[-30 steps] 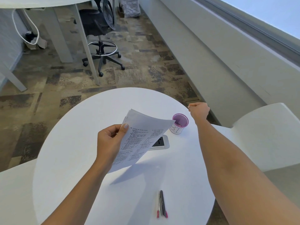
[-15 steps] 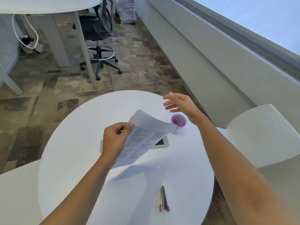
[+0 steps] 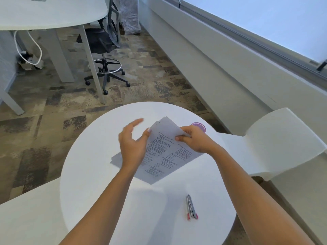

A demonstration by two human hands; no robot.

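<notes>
Head view: both forearms reach forward from the bottom corners and meet over the round white table (image 3: pixel 99 200), each bare to the elbow. The right hand (image 3: pixel 194 140) comes in from the right with its wrist bent inward and its back toward the camera. Its fingers (image 3: pixel 180 138) are curled and pinch the upper right edge of the printed pages (image 3: pixel 164 157), close to the top corner. The left hand (image 3: pixel 131 147) stands upright just to the left of that grip, back of the hand facing the camera. Its thumb tip lies against the left edge of the printed pages, while its fingers stretch up and away from the paper, loosely spread and blurred. They close round nothing that shows, so this hand reads as open.

The printed pages hang tilted between the two hands, text side up. The top corner is raised beyond the fingertips and the lower end slopes toward the person, just above the tabletop. A grey strip shows past the left wrist; whether it is another sheet or a shadow cannot be told.

Right behind the right hand's knuckles, the rim of a purple cup (image 3: pixel 199 126) peeks out, mostly hidden. Nearer the person, below the right forearm, two pens (image 3: pixel 191 207) lie side by side on the table, touching. A white chair (image 3: pixel 283 138) stands off to the right of the right arm. Well beyond the left hand, a black office chair (image 3: pixel 104 41) sits under another white table (image 3: pixel 44 13).
</notes>
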